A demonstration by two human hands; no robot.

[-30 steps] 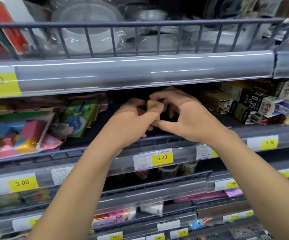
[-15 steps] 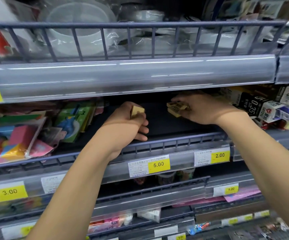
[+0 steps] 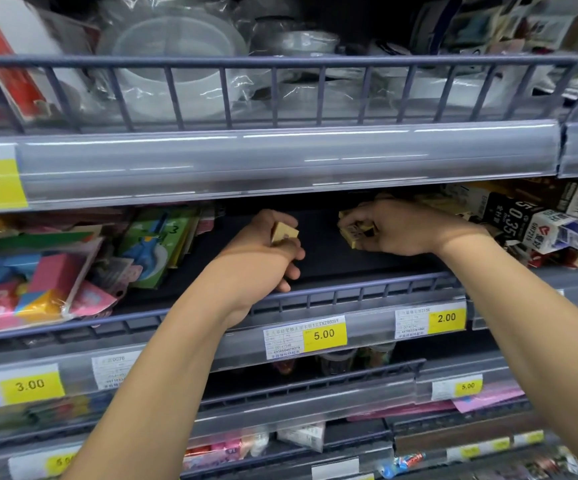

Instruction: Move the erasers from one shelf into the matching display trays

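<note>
From my head camera, my two hands have come apart since a second ago: back then they met in the middle of the shelf over one small yellow block, and now each works alone. My left hand [image 3: 263, 258] sits over the dark bare stretch of the middle shelf [image 3: 332, 261], fingers curled round a single yellow eraser [image 3: 284, 233] that pokes up between thumb and forefinger. My right hand [image 3: 405, 226] has moved off to the right, toward the heap of boxed stock [image 3: 536, 223], and it pinches a small cluster of yellow erasers [image 3: 356, 230] in its fingertips; how many are in that cluster I cannot tell. I take this to mean the sorting has split into two streams, one eraser kept in reserve on the left while the right gathers or sets down more beside the boxes, so the job is under way and not finished. No display tray is plainly visible to me here, so I cannot say which compartment they belong in. The left eraser is a short block tilted with one corner uppermost; its long axis seems to run up and to the right, away from my palm. The right-hand cluster lies roughly level, its long side running left to right along the shelf, with printed faces turned toward me. The wire rail [image 3: 367, 289] at the shelf front runs just below both wrists.
</note>
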